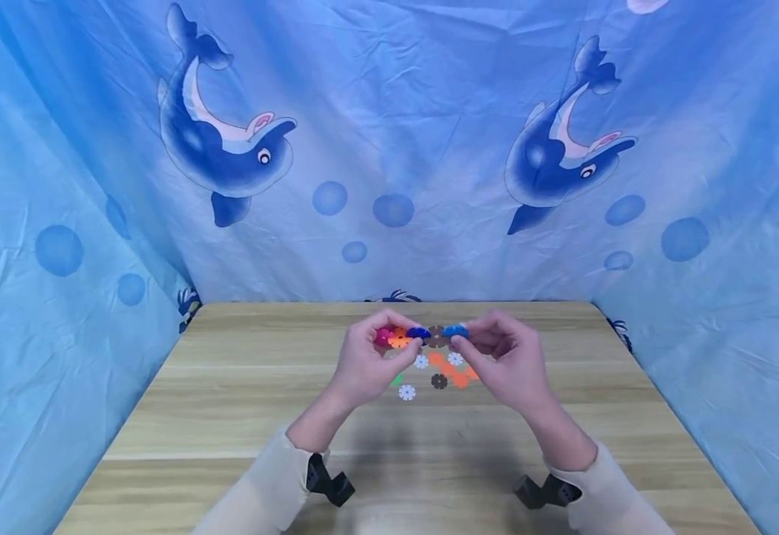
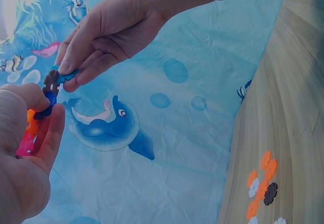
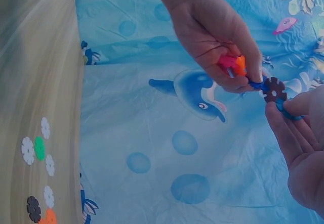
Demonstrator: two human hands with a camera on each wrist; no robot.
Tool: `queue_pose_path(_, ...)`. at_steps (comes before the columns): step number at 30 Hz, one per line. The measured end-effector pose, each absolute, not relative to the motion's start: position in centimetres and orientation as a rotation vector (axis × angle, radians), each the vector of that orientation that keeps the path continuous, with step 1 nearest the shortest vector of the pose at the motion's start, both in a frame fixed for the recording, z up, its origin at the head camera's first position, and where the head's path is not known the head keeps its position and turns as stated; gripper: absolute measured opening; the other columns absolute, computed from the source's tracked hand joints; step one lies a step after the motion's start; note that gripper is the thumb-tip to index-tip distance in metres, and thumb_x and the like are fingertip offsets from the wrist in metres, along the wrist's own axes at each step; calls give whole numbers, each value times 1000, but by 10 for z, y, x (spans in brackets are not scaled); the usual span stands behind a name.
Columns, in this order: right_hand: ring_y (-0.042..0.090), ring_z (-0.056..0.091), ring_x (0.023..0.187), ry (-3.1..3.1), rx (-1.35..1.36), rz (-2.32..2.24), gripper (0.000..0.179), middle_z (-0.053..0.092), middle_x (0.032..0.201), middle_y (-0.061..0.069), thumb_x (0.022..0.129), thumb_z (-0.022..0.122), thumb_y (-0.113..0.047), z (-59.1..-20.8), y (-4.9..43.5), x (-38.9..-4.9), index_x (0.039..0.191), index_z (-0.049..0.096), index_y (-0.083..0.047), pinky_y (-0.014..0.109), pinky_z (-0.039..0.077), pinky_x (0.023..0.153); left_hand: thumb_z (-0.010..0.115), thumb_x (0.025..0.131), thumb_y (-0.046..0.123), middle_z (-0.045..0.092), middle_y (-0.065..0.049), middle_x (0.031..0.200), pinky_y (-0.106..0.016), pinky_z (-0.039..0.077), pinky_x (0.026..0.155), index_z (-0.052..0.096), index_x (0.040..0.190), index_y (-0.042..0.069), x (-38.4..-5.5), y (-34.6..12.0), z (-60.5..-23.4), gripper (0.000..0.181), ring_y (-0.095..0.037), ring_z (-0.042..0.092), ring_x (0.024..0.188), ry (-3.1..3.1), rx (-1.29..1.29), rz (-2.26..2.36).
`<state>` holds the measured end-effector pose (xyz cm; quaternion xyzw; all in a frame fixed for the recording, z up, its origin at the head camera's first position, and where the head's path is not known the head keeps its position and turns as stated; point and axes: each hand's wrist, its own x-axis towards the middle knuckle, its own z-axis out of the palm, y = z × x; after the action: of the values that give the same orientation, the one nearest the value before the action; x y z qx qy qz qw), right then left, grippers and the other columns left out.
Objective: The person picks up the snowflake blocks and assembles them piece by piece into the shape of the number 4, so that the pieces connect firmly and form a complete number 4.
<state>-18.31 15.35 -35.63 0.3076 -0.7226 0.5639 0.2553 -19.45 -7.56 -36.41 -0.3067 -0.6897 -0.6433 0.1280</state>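
Observation:
Held up over the table is a short chain of notched plastic snowflake discs. My left hand (image 1: 362,364) pinches its dark blue disc (image 1: 419,334) between thumb and fingers. An orange disc (image 1: 399,339) and a pink disc (image 1: 383,336) sit on that side, partly hidden by the palm. Between the two hands the brown disc (image 3: 274,89) faces the right wrist view, its slots showing. My right hand (image 1: 512,360) pinches a light blue disc (image 1: 456,331), which stands edge-on right at the brown disc's rim.
Below the hands, loose discs lie on the wooden table (image 1: 229,416): several white ones (image 1: 407,392), a dark brown one (image 1: 439,381), a green one (image 3: 39,148) and several orange ones (image 2: 270,169). A blue dolphin-print curtain (image 1: 416,148) hangs behind and along both sides.

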Motion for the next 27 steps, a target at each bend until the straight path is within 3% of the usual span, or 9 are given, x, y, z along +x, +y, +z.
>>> queue_pose_path(4,0,79,85,-1963,824,1528,22,78,90,23,84,77,19,-356,152,-187,99,71,4,24,66,70,77,91,-4,77,-18,107,-29,67,69,75,106,2,-196,-76,-363,16,-14,77,88,-2005,-869,-1815)
queue_pose_path(9,0,78,88,-1984,853,1500,26,78,94,21,84,79,16,-354,152,-193,106,72,4,23,66,73,79,91,-2,79,-15,105,-25,65,68,77,105,4,-199,-80,-362,16,-15,77,87,-2019,-825,-1744)
queue_pose_path(16,11,79,89,-2133,940,1470,36,79,104,15,85,83,9,-358,159,-207,118,72,-3,29,68,80,80,90,-1,80,-12,104,-23,61,65,79,104,7,-202,-87,-360,16,-10,72,81,-2035,-756,-1692)
queue_pose_path(21,15,79,93,-2367,1093,1350,31,79,107,6,90,84,-3,-378,158,-227,118,72,-9,35,68,85,81,90,-1,80,-11,104,-22,61,66,79,104,7,-203,-91,-360,17,-10,70,79,-2043,-736,-1675)
queue_pose_path(27,20,78,98,-2525,1077,1281,35,80,112,9,94,79,-4,-421,138,-255,128,71,-9,34,68,85,80,90,-1,79,-11,105,-22,62,68,79,104,7,-204,-96,-364,17,-11,71,83,-2058,-730,-1681)
